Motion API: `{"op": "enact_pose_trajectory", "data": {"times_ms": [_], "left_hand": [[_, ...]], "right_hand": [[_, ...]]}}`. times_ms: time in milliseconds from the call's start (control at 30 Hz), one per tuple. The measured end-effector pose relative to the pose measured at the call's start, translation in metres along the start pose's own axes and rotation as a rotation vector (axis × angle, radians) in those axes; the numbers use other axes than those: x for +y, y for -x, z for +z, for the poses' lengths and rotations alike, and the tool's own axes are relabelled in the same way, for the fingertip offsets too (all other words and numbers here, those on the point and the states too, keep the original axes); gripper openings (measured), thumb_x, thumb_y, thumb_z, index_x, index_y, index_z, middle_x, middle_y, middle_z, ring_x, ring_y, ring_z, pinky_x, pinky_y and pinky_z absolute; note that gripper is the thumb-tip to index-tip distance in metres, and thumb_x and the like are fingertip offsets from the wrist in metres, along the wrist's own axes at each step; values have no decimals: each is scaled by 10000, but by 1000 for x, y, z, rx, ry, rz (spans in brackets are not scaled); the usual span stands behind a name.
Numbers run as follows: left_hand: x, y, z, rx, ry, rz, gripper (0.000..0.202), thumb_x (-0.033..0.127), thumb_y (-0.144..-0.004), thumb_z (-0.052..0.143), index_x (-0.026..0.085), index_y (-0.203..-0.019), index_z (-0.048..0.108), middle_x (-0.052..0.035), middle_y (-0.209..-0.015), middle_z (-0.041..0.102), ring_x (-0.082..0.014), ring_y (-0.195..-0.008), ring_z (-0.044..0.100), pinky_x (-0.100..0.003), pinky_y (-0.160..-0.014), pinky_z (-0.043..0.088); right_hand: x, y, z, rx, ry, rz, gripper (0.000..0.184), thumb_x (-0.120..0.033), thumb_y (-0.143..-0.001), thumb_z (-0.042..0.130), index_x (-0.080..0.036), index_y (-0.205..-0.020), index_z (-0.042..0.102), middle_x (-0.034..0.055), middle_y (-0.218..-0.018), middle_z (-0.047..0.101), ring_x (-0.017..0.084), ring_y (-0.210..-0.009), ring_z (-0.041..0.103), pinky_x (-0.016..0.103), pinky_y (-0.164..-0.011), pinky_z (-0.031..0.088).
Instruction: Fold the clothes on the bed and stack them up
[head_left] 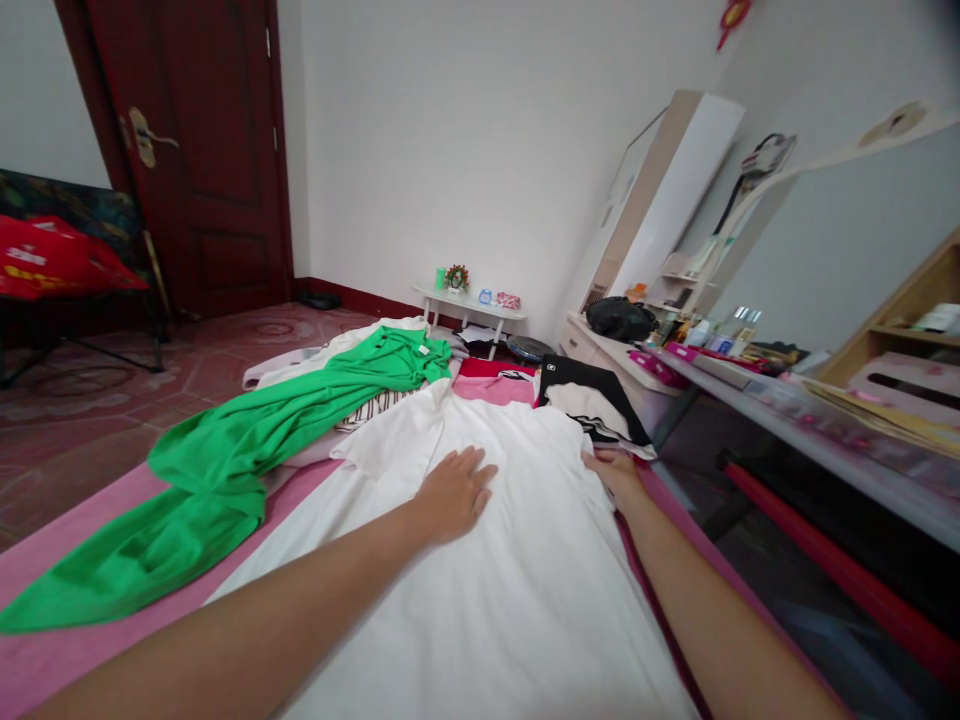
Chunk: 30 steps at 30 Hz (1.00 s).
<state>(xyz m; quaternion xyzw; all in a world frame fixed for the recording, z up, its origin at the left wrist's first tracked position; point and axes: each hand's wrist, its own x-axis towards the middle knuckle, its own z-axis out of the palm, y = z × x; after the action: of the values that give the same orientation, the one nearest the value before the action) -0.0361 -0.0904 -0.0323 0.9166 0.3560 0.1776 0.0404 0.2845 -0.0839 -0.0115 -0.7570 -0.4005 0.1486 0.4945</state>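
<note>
A white T-shirt [487, 560], or a longer shirt of that cut, lies spread out on a bed with a pink cover [97, 530]. My left hand [454, 490] rests flat on its upper middle, palm down and fingers apart. At the shirt's right side, near the sleeve, my right hand [616, 474] is closed on the fabric edge, its fingertips partly hidden. Left of the shirt, a green long garment [225, 440] is draped over other clothes. Beyond the collar lie pink cloth [495, 389] and a black garment [585, 385] with a pale patch.
A dressing table [750, 390] with bottles and a mirror runs along the right. A small white shelf table [469, 303] stands by the far wall. At left are a dark red door [187, 130] and a chair holding a red bag [60, 260].
</note>
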Motion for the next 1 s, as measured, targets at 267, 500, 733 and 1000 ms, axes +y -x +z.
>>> {"op": "enact_pose_trajectory", "data": {"times_ms": [267,500,733,1000], "left_hand": [[1,1,-1,-33,6,-10,492,424,-971,245,271,-1420,374,-97,-1530,255,-266,-1412,191,-471,-1129,179],[1,1,-3,-43,25,-14,497,435,-971,234,286,-1430,354,-85,-1538,235,-269,-1418,167,-478,-1132,166],[1,-1,-9,-82,66,-36,520,448,-963,231,266,-1437,346,-107,-1545,195,-289,-1421,142,-493,-1141,141],[1,-2,-14,-133,105,-55,530,435,-956,247,261,-1451,314,-89,-1559,127,-301,-1426,85,-516,-1140,130]], "right_hand": [[17,-13,-44,164,633,3,261,-294,-705,555,-188,-886,710,147,-925,687,347,-877,623,380,-660,443],[-37,3,23,180,743,-433,283,-204,-815,432,-224,-1023,623,81,-1030,643,228,-885,612,303,-693,417],[-78,-25,115,-205,620,-253,559,-265,-789,538,-12,-1271,409,33,-570,630,205,-580,625,281,-582,469],[-59,-22,158,-256,700,-423,503,-212,-899,335,-94,-1388,366,147,-1425,426,195,-1330,364,311,-1083,263]]}}
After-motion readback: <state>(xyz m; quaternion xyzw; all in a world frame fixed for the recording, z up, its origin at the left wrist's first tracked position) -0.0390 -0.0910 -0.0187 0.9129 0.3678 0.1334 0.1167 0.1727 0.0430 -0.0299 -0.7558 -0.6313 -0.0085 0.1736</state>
